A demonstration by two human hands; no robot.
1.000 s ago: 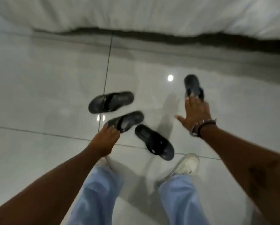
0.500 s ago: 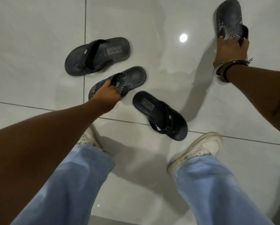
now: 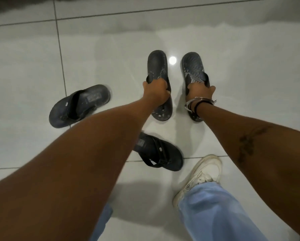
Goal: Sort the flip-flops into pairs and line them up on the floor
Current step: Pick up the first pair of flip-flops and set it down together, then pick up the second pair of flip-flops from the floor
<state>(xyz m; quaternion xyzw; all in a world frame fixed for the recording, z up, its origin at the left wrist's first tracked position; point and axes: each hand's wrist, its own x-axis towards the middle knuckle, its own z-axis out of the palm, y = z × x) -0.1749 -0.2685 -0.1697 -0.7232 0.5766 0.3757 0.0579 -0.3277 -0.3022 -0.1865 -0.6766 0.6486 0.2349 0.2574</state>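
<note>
Two dark flip-flops with a pale wavy pattern stand side by side on the white tiled floor, heels pointing away from me. My left hand (image 3: 156, 89) grips the strap of the left patterned flip-flop (image 3: 157, 64). My right hand (image 3: 200, 91) grips the strap of the right patterned flip-flop (image 3: 192, 66). Two plain black flip-flops lie loose: one (image 3: 79, 105) at the left, angled, and another (image 3: 158, 151) nearer me, partly hidden under my left forearm.
My white sneaker (image 3: 200, 176) and blue trouser leg (image 3: 217, 213) are at the lower right. Glossy tiles (image 3: 24, 66) spread all around, with a ceiling light's reflection (image 3: 172, 60) between the two held flip-flops. A dark strip runs along the top edge.
My left hand lifted the patterned flip-flop from the middle and brought it to the right, next to the one in my right hand. Both now sit parallel. The camera view shifted.
</note>
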